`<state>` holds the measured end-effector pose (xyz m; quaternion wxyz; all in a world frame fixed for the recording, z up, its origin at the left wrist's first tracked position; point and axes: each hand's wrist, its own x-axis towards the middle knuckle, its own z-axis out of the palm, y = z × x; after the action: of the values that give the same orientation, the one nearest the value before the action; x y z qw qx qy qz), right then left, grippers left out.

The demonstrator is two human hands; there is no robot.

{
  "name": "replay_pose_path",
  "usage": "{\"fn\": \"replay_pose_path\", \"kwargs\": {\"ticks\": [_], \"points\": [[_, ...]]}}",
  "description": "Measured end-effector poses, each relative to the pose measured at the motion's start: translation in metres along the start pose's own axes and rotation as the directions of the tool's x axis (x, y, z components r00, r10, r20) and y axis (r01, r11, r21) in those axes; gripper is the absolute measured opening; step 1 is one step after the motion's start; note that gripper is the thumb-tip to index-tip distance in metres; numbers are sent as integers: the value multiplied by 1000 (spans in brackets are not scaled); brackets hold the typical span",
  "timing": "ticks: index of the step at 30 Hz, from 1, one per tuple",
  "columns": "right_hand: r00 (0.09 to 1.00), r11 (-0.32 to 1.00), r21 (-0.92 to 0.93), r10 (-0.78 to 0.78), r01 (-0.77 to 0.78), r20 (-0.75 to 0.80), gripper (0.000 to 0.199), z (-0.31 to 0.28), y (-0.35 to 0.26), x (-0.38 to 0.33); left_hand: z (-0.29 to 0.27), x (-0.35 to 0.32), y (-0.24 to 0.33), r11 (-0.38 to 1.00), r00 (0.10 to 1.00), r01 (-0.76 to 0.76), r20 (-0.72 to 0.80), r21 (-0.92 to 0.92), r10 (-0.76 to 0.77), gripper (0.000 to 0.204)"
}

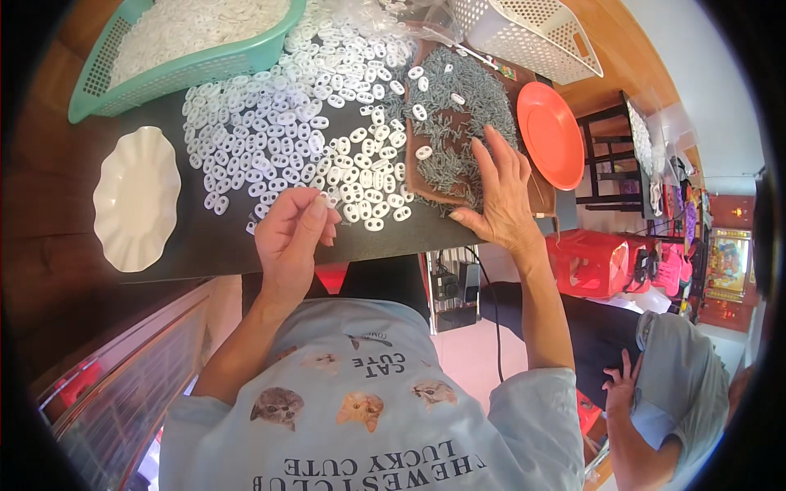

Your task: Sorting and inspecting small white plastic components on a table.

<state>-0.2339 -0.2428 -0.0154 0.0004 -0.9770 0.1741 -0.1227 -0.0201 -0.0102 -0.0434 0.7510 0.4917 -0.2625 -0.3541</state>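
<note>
My left hand (296,231) is closed in a pinch near the table's front edge, with a small white oval piece (329,200) between thumb and fingertips. Most of that piece is hidden by the fingers. Many like it, white plastic ovals (282,151) with two holes, lie spread to the left and middle of the dark table. My right hand (503,192) is open, its fingers apart over the near right side of a pile of small grey screw-like pieces (463,90). Whether the fingertips touch the pile, I cannot tell. The pile rests on a brown mat (426,184), with a few white ovals among it.
A green basket (188,69) full of white pieces stands at the far left. Below it sits a white scalloped dish (137,200). An orange-red plate (550,135) and a white basket (565,41) are at the right. Another person's hand (624,383) shows lower right.
</note>
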Motion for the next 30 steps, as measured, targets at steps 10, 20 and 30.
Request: {"fn": "replay_pose_path", "kwargs": {"ticks": [10,20,30], "points": [[993,994,108,33,-21,-115,65,6,-4,14,-2,1,-1,1000,999,-3,-40,-14,2,12],[988,984,175,38,-12,-147,54,4,-3,22,-2,-1,-3,1000,999,23,-46,-7,-23,14],[984,930,355,-29,92,-178,22,2,-46,110,-3,4,2,996,996,90,-3,-2,-90,16]]}}
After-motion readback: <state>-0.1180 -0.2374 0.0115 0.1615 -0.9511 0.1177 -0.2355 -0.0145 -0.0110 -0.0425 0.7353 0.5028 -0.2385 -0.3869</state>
